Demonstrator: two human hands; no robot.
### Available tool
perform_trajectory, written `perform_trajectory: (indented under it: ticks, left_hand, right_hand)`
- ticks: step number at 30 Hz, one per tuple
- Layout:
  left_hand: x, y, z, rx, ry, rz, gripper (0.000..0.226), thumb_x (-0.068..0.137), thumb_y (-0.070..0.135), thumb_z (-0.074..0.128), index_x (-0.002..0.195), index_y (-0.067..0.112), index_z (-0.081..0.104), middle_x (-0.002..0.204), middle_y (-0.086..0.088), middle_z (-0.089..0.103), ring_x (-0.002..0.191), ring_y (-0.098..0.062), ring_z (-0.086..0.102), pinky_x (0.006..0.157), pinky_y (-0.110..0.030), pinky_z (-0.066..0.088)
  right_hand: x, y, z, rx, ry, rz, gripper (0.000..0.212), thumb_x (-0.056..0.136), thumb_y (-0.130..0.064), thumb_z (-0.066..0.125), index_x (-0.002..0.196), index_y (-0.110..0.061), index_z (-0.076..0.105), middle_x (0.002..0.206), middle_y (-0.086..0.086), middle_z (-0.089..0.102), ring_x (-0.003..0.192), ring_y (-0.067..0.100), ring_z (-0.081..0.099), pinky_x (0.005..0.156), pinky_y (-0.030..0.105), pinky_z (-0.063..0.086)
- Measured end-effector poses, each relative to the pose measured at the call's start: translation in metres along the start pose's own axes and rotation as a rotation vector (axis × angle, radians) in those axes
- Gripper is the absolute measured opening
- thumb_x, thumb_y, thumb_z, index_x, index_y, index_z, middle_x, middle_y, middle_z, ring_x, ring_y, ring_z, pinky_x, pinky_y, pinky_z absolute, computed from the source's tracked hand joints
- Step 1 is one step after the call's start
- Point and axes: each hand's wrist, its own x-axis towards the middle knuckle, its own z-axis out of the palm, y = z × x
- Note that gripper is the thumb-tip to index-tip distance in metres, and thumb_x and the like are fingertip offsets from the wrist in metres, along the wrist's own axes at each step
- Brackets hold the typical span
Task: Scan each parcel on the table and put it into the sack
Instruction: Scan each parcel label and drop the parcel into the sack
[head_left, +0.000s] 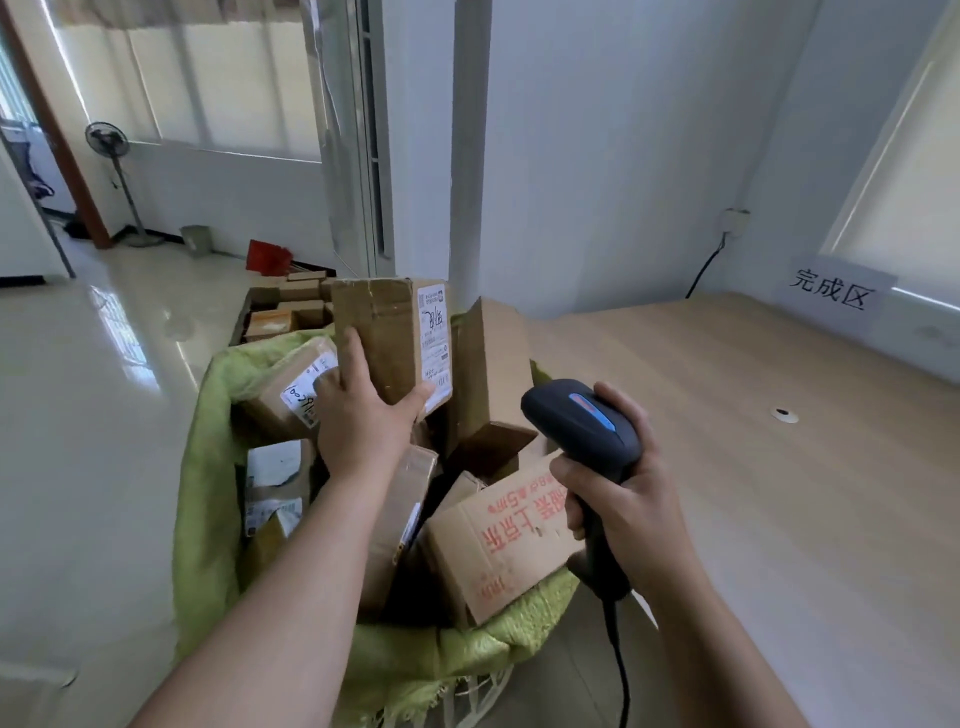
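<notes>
My left hand (358, 410) grips a brown cardboard parcel (387, 332) with a white label, holding it upright over the open green sack (208, 467). The sack stands on the floor left of the table and holds several cardboard parcels, one with red printed characters (498, 540). My right hand (618, 499) holds a dark barcode scanner (582, 426) by its handle, its head at the sack's right side. The scanner's cable hangs down below my wrist.
A wooden table (753, 467) stretches to the right with a paper sign (831, 296) on the wall behind it. More boxes (291, 306) lie on the glossy floor beyond the sack. A standing fan (111, 156) and a red dustpan (267, 257) are farther back.
</notes>
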Motion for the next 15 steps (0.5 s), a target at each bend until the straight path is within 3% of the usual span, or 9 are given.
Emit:
perform_trajectory:
  ticks: [5,8,11,15]
  left_hand:
    - [0.021,-0.008,0.025,0.045,-0.070,0.017,0.092,0.079,0.075,0.045,0.152,0.028,0.014,0.144,-0.019,0.029,0.132,-0.033,0.030,0.098,-0.050,0.038]
    - [0.016,-0.001,0.036,-0.036,-0.048,0.123,0.080,0.086,0.067,0.046,0.149,0.022,0.028,0.145,-0.019,0.032,0.133,-0.031,0.029,0.104,-0.047,0.032]
    - [0.007,0.010,0.045,-0.181,-0.051,0.214,0.070,0.086,0.056,0.055,0.143,0.018,0.040,0.140,-0.017,0.037,0.131,-0.030,0.035,0.104,-0.050,0.038]
    - [-0.018,0.039,0.047,-0.274,-0.105,0.310,0.059,0.089,0.046,0.057,0.141,0.020,0.044,0.141,-0.008,0.041,0.131,-0.021,0.035,0.103,-0.035,0.035]
  right_hand:
    - [0.001,0.010,0.003,-0.066,0.073,0.033,0.071,0.081,0.018,0.064,0.122,-0.038,0.053,0.063,-0.003,0.061,0.040,0.021,0.045,0.038,0.028,0.040]
    - [-0.004,0.013,-0.003,-0.095,0.123,0.054,0.072,0.079,0.017,0.066,0.122,-0.039,0.054,0.085,0.009,0.064,0.043,0.023,0.046,0.039,0.030,0.041]
    - [-0.012,0.012,-0.012,-0.114,0.175,0.036,0.069,0.071,0.002,0.071,0.118,-0.046,0.057,0.098,0.015,0.061,0.044,0.023,0.046,0.040,0.030,0.042]
    - [-0.030,0.005,-0.029,-0.160,0.244,0.044,0.066,0.069,-0.004,0.069,0.111,-0.053,0.058,0.090,0.014,0.060,0.043,0.025,0.045,0.041,0.032,0.044]
